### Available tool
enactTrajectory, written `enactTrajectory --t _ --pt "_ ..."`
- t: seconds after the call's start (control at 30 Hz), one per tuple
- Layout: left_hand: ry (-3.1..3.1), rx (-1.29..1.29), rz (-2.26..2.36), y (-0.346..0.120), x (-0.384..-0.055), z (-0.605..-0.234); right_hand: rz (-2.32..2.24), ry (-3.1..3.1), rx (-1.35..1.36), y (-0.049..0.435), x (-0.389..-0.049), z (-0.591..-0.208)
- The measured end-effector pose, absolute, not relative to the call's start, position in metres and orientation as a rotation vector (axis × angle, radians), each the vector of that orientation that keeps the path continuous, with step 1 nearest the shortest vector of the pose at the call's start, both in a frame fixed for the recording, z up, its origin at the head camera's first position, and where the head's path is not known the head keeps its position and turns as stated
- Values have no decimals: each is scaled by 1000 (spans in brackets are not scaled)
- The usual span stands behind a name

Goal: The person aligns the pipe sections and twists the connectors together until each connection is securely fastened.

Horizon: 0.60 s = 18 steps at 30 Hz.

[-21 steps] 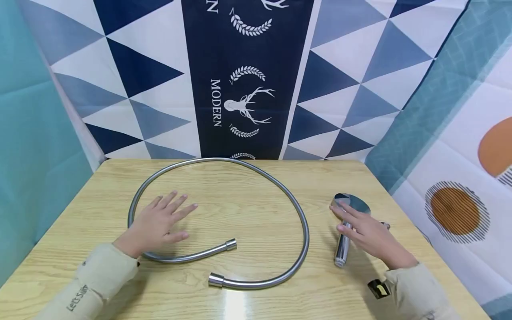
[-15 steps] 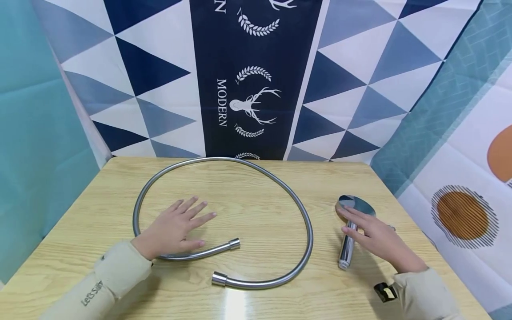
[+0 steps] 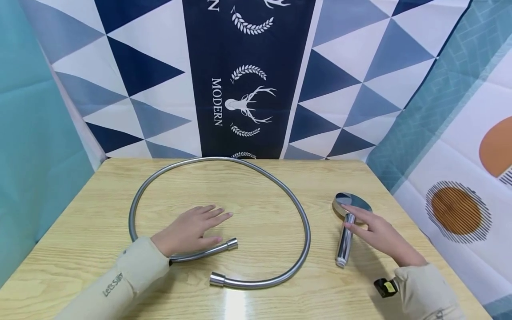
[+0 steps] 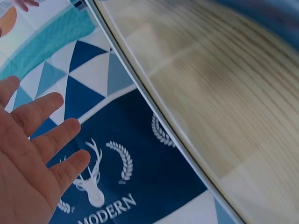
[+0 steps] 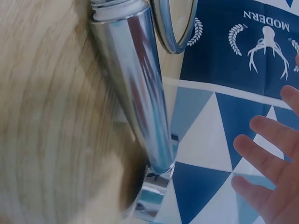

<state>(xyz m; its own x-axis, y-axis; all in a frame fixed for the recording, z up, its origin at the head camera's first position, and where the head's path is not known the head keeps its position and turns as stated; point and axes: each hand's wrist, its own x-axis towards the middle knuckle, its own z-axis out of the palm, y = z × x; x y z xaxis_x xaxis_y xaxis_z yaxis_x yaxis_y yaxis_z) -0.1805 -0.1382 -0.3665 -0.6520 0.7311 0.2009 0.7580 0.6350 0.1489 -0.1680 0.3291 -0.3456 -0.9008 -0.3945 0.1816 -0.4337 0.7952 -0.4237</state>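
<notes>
A silver flexible shower hose [image 3: 306, 226] lies in a wide loop on the wooden table, its two metal ends near each other at the front. My left hand [image 3: 192, 231], fingers spread, hovers over the loop, its thumb close to the hose's upper end fitting [image 3: 232, 243]. To the right lies a chrome shower head [image 3: 354, 201], face up, its handle [image 3: 344, 244] pointing toward me. Over its right side is my right hand [image 3: 378, 233], fingers extended and holding nothing. In the right wrist view the threaded handle end [image 5: 119, 9] shows large.
Behind the wooden table [image 3: 256, 306] hangs a blue and white patterned cloth [image 3: 244, 102]. Teal cloth [image 3: 44, 124] covers the left side, and a cloth with orange circles [image 3: 456, 211] the right. A black strap piece [image 3: 385, 288] hangs at the right sleeve.
My left hand has moved right across the hose loop, closer to its upper end fitting. The right hand stays near the shower head; a small metal piece beside it has gone out of sight.
</notes>
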Motion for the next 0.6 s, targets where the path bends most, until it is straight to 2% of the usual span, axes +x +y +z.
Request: enactTrajectory --t 0.37,0.6 --pt "-2783 -1326 -277 -119 -183 -372 839 -2888 540 345 -167 -354" --pt "-2771 -1301 -253 -114 -185 -375 1100 -2970 326 347 -166 -361"
